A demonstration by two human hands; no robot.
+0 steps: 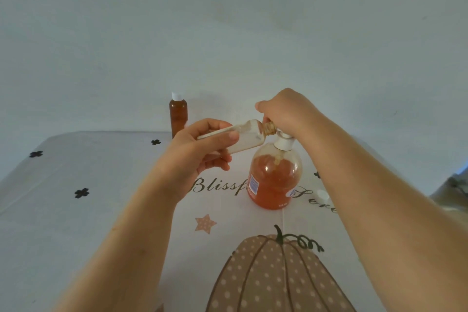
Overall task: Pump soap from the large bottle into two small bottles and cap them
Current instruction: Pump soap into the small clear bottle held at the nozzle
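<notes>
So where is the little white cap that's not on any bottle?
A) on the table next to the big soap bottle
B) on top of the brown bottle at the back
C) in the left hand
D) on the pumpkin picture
A: the loose white cap lies on the tablecloth just right of the large soap bottle.

Your table and what stands on its cloth.
Your table is covered by a pale cloth printed with a dotted pumpkin at the near edge, a dotted star beyond it, dark script lettering across the middle and scattered black crosses. The large bottle stands upright on the lettering, partly full of orange soap. A small capped bottle, filled amber, stands upright at the far edge, well to the left. A loose white cap lies near the large bottle's right side.
</notes>
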